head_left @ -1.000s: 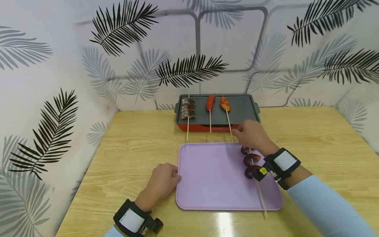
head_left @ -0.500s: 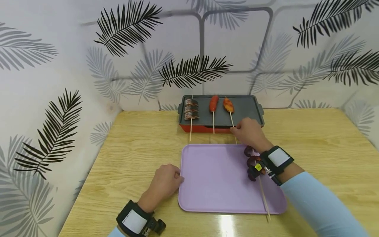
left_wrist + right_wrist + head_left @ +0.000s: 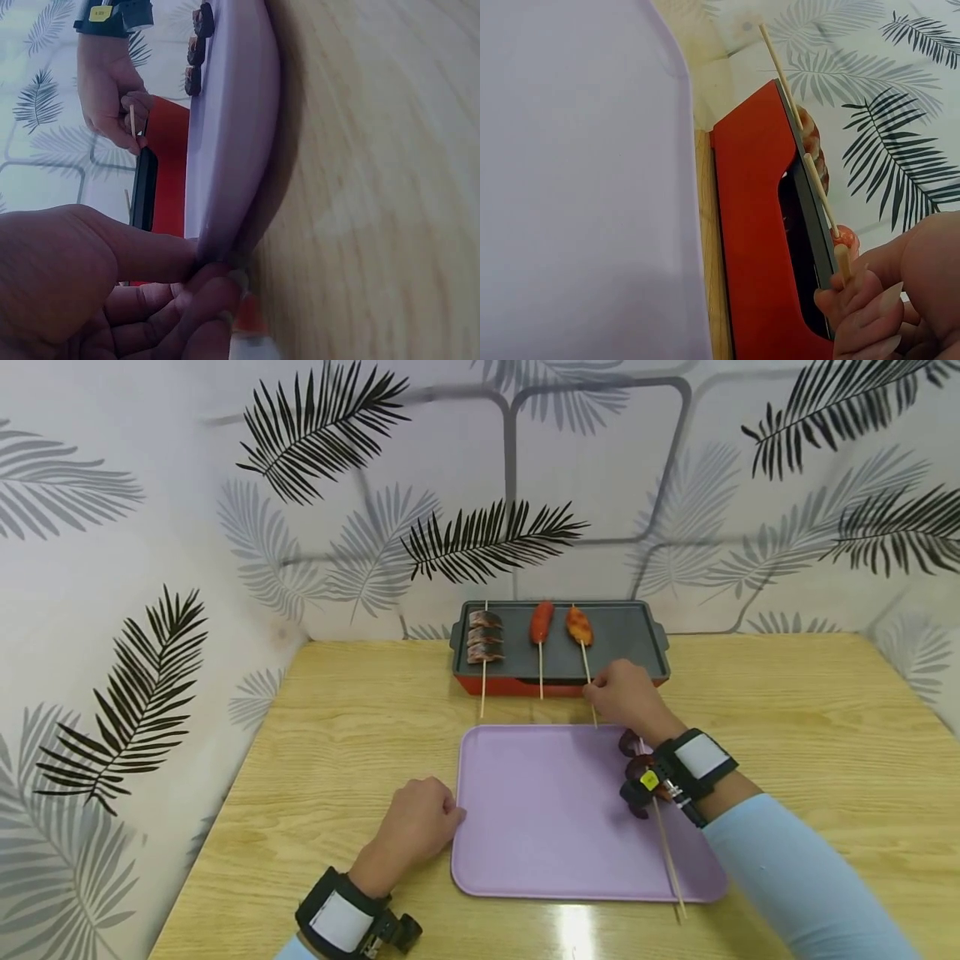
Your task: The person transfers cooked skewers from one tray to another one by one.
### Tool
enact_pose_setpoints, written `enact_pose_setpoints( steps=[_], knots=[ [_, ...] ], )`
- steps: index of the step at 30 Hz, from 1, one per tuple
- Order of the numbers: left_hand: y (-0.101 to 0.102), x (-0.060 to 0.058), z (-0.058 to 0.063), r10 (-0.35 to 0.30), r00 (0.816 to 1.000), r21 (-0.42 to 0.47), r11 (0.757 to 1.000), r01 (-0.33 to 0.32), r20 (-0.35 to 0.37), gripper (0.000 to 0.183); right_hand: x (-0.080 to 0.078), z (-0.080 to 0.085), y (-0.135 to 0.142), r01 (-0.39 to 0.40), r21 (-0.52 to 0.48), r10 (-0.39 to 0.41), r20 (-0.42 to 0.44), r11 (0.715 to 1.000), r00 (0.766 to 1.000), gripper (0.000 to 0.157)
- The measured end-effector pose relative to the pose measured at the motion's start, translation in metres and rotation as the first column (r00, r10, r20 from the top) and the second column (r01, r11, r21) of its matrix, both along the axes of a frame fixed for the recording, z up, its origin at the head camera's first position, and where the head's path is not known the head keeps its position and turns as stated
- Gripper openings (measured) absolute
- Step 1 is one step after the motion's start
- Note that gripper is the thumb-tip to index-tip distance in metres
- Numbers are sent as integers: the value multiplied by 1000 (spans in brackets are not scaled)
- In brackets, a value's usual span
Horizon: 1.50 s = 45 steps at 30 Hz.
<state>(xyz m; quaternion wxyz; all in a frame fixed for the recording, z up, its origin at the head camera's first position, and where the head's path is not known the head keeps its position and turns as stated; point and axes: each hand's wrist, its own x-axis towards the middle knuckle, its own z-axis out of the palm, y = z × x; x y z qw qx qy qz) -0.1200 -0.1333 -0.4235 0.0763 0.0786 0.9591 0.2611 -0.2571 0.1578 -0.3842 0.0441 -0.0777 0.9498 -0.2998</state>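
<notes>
My right hand (image 3: 628, 695) pinches the wooden stick of a skewer whose orange-brown, wing-like piece (image 3: 579, 625) lies on the dark grill plate (image 3: 626, 635). In the right wrist view, thumb and fingertips meet round the stick's end (image 3: 843, 262). My left hand (image 3: 418, 818) grips the left rim of a lilac tray (image 3: 540, 814), with its thumb at the edge in the left wrist view. On the tray's right side lies a skewer of dark red curled pieces (image 3: 628, 743), partly hidden under my right wrist. Its stick (image 3: 667, 852) crosses the tray's front rim.
A sausage skewer (image 3: 541, 622) and a skewer of sliced fish-like pieces (image 3: 485, 639) lie left on the plate, sticks overhanging its front. The plate tops a red grill base (image 3: 495, 686) near the patterned wall (image 3: 420, 443). All stands on a wooden table (image 3: 360, 710).
The head view has shifted slightly. Relative to the grill, my right hand and wrist have moved a little left, while the wing-like piece stays on the plate. My left hand stays at the tray.
</notes>
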Motion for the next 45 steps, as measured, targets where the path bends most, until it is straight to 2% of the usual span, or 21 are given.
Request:
enact_pose_setpoints(
  steps=[6, 13, 19, 34, 41, 45],
  knots=[
    [1, 2, 1, -8, 999, 3, 1000, 8, -31, 42, 0, 1, 2, -18, 4, 18, 5, 1000, 1000, 38],
    [3, 3, 3, -5, 1000, -8, 1000, 5, -29, 40, 3, 4, 5, -35, -15, 35, -2, 999, 999, 41],
    [3, 3, 2, -3, 1000, -22, 1000, 3, -22, 41, 11, 7, 8, -48, -15, 47, -49, 999, 998, 39],
    [3, 3, 5, 16, 999, -6, 1000, -16, 44, 43, 63, 25, 12, -76, -70, 78, 24, 995, 997, 35],
    [1, 2, 4, 9, 1000, -9, 1000, -9, 10, 43, 83, 23, 6, -97, -64, 98, 21, 993, 995, 25],
    [4, 2, 4, -5, 1000, -6, 1000, 5, 1, 43, 97, 23, 9, -92, -84, 95, 30, 992, 995, 28]
  ],
)
